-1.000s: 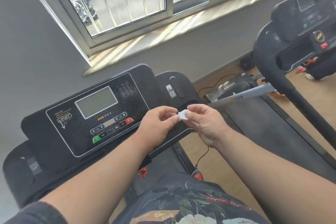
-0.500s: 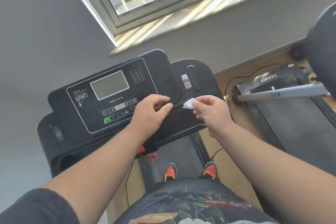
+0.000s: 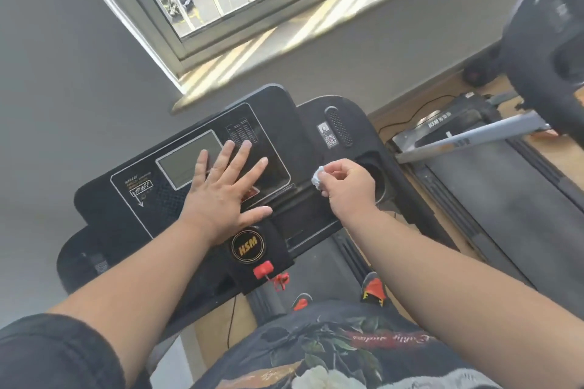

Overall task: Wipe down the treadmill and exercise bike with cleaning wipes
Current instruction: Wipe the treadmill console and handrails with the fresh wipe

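The treadmill (image 3: 284, 148) stands right in front of the person, its black console (image 3: 132, 199) tilted up toward them under the window, with the grey display (image 3: 180, 164) at about ten o'clock from the round gold logo badge (image 3: 248, 246). The left hand (image 3: 221, 189) lies flat on the console, fingers straight and spread across the right half of the display and the button row — holding nothing, it looks like a brace. The right hand (image 3: 346, 188), at three o'clock from the left, has its grip pinched tight round a small balled-up white wipe (image 3: 317, 178), poised just over the console's right wing beside the cup recess (image 3: 376, 174); whether the wipe touches the plastic I cannot tell.

To wipe well, I'd judge the wipe wants opening out first — a wad that small covers little. Then work from twelve o'clock down toward six in overlapping passes, go lightly over the display, and lift the bracing hand to reach the buttons beneath it. The red safety clip (image 3: 263, 269) at six o'clock could be knocked loose.
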